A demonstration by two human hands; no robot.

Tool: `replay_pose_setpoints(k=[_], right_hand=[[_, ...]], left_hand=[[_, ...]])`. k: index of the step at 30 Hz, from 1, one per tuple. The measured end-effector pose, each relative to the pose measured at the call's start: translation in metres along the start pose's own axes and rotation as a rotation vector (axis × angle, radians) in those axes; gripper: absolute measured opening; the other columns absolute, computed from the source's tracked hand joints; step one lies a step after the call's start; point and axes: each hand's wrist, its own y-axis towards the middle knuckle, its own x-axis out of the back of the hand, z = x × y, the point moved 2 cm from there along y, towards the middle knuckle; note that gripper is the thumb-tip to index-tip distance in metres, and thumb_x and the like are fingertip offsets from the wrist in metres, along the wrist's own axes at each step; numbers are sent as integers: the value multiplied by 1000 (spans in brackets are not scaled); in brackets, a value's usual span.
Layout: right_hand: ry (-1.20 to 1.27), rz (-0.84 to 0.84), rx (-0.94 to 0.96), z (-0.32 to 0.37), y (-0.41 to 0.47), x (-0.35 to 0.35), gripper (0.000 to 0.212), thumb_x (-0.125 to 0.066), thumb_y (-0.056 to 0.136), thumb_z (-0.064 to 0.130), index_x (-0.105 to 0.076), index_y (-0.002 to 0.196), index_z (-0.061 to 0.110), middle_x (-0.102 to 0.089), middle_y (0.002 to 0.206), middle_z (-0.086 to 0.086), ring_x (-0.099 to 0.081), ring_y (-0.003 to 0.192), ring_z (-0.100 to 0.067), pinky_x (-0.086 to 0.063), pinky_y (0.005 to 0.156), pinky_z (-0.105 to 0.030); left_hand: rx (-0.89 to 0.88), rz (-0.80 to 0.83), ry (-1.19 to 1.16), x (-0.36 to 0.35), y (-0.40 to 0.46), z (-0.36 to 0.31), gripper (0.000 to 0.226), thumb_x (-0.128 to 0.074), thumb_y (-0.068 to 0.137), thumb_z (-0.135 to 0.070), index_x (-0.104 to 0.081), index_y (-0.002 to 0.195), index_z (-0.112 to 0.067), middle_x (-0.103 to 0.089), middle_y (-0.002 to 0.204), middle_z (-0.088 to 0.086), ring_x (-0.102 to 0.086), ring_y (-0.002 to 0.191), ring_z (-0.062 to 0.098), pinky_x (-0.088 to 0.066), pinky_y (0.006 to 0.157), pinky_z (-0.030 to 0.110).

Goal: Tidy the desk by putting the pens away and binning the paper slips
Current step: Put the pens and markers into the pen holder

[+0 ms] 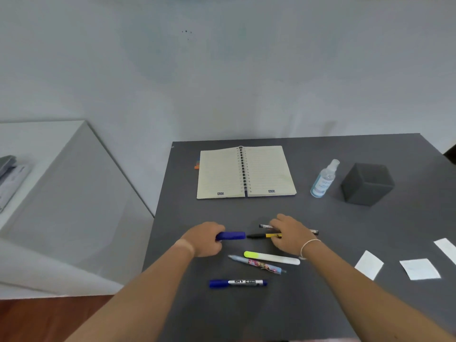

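Note:
My left hand grips a blue marker just above the dark desk. Over a yellow-and-black pen and a thin dark pen lies my right hand, fingers curled down onto them; whether it grips either pen I cannot tell. Nearer to me lie a white highlighter with a yellow cap, a patterned light-blue pen and a blue DIY marker. Three white paper slips lie at the right.
An open spiral notebook lies at the back of the desk. A clear spray bottle and a dark grey cube-shaped box stand at the back right. A white cabinet stands to the left.

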Motion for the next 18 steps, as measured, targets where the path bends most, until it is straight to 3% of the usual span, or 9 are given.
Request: replay_pose_setpoints(k=[6,10,18], right_hand=[[-46,-22,-59,1,-1,-7,18,-46,89,19,-53,103,10,-55,111,-10,-49,106,-26,-43,87,-35],[37,-37,-91,-5,-1,5,6,-49,86,19,-47,89,14,-51,96,-6,-45,90,-21,-42,77,-33],[218,-132,-101,-47,-8,55,12,-51,79,17,-40,81,17,-48,86,-1,-43,79,-23,-35,69,-30]], left_hand=[[-69,-2,-14,-6,3,-15,7,-51,77,-19,-45,73,-19,-52,82,0,-49,75,20,-43,71,35],[-91,-9,-30,-7,10,-31,8,-51,77,-20,-45,72,-21,-52,80,0,-51,74,20,-44,70,35],[-110,35,34,-16,38,-96,12,-57,79,-30,-49,77,-21,-50,84,-2,-47,77,17,-41,73,32]])
